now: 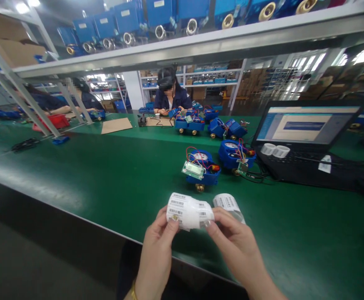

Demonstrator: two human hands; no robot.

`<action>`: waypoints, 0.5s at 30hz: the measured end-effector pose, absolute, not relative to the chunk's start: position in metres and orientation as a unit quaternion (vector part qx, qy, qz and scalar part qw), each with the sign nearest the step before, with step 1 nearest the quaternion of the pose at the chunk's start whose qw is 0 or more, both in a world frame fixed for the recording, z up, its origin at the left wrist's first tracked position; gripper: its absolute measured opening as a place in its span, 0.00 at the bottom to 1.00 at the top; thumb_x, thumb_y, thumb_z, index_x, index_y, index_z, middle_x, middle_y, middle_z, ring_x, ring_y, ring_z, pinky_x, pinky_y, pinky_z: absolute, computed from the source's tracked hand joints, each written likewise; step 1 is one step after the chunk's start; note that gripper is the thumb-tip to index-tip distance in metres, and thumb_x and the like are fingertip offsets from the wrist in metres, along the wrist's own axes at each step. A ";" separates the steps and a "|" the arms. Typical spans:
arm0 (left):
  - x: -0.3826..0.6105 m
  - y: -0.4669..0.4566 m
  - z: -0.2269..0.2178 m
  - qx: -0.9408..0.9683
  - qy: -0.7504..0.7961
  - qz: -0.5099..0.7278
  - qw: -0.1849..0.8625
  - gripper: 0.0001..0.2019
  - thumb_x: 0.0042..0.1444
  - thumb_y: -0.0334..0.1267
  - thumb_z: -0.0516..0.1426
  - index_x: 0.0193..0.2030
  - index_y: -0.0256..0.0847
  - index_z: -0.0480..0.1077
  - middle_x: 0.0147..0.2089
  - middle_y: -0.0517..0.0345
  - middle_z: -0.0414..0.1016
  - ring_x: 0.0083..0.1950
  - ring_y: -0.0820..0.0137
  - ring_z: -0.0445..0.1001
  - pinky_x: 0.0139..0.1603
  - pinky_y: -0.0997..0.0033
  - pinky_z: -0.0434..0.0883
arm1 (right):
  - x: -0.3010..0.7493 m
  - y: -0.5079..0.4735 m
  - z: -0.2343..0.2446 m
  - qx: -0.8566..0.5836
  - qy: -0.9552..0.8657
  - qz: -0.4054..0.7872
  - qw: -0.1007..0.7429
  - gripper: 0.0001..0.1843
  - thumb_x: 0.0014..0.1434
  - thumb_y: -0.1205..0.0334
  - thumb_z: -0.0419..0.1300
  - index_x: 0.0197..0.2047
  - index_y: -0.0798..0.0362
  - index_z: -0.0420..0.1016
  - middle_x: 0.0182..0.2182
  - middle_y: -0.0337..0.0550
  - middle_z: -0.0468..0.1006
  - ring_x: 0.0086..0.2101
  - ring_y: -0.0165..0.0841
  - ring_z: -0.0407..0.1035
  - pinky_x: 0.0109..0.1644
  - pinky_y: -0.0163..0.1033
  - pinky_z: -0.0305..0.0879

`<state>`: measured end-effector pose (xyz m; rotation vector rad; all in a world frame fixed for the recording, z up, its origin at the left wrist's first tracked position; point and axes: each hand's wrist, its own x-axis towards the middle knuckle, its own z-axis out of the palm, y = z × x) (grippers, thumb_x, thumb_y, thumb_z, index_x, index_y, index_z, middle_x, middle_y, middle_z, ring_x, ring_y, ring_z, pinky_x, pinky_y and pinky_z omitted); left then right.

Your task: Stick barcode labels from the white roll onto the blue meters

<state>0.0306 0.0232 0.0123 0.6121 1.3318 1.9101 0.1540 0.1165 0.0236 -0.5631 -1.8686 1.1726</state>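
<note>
Both hands hold up a strip of white barcode labels [186, 211] just above the front of the green table. Its left end is pinched by my left hand [160, 239], the thumb on the printed face. My right hand [236, 239] grips the right end between thumb and fingers. Behind the right fingers sits a roll of barcode labels [227, 203], partly hidden by that hand. Just beyond the labels stands a blue water meter [202, 177] with a small circuit board and display hanging on its wires. A second blue meter [232, 156] with exposed wires is to its right.
An open laptop [307, 129] stands at right with two small label rolls [275, 150] on its keyboard. Several blue meters [190, 125] lie farther back, before a seated co-worker [173, 96]. A shelf [182, 52] with blue meters crosses overhead. A red tray [55, 121] is at far left.
</note>
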 end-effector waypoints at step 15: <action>0.045 0.028 0.012 0.187 0.492 0.766 0.369 0.14 0.53 0.41 0.60 0.44 0.37 0.71 0.47 0.51 0.74 0.48 0.63 0.71 0.50 0.66 0.68 | 0.155 0.107 0.014 -0.256 -0.750 0.427 0.435 0.04 0.55 0.63 0.59 0.30 0.52 0.73 0.25 0.38 0.71 0.25 0.30 0.64 0.25 0.31 0.61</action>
